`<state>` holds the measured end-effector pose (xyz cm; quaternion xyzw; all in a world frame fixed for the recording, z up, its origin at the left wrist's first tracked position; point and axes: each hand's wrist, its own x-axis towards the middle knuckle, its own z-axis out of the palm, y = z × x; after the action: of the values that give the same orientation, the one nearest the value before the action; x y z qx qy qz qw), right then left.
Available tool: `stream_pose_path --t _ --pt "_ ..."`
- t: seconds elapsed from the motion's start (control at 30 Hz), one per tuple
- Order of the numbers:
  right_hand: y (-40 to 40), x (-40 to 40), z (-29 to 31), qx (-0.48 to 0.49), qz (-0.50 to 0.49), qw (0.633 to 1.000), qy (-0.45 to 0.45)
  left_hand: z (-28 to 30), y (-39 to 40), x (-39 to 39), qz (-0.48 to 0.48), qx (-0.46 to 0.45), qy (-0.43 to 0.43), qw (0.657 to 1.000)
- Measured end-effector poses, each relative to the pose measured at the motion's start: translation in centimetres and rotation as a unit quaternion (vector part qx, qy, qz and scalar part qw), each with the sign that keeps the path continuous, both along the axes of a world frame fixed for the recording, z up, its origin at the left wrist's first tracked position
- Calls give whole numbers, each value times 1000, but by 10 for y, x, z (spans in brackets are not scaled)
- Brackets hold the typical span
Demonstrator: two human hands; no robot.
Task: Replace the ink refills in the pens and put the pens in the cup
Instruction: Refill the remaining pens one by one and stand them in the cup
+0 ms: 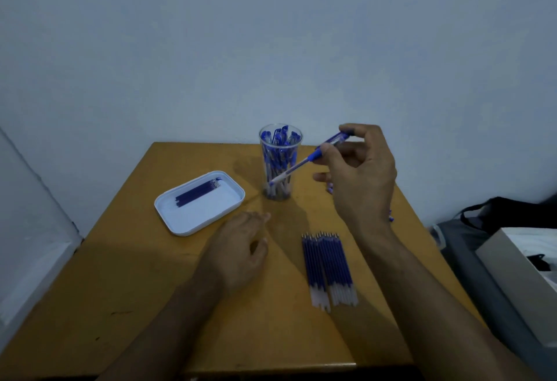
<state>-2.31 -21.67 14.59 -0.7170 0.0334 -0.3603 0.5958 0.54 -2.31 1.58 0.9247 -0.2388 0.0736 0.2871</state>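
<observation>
My right hand (360, 178) is shut on a blue pen (304, 161), held slanted in the air just right of the clear cup (280, 163), its tip pointing down-left across the cup's front. The cup stands at the table's back and holds several blue pens. My left hand (241, 248) rests palm down on the table, fingers loosely apart, holding nothing. A row of several blue refills (328, 269) lies on the table right of my left hand. A white tray (199, 202) at the left holds a few dark blue refills (197, 193).
The wooden table (150, 275) stands against a pale wall. Small blue pen parts (390, 216) peek out behind my right wrist. A dark bag (506, 211) and an open white box (524, 269) sit off the table's right side.
</observation>
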Motion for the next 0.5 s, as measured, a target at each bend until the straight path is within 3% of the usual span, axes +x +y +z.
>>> stream_pose_path --t 0.27,0.5 --pt "5 56 40 -107 -42 989 -91 6 -18 33 -31 102 -6 994" --pt "9 93 29 -271 4 962 -41 -6 -17 34 -24 85 12 996"
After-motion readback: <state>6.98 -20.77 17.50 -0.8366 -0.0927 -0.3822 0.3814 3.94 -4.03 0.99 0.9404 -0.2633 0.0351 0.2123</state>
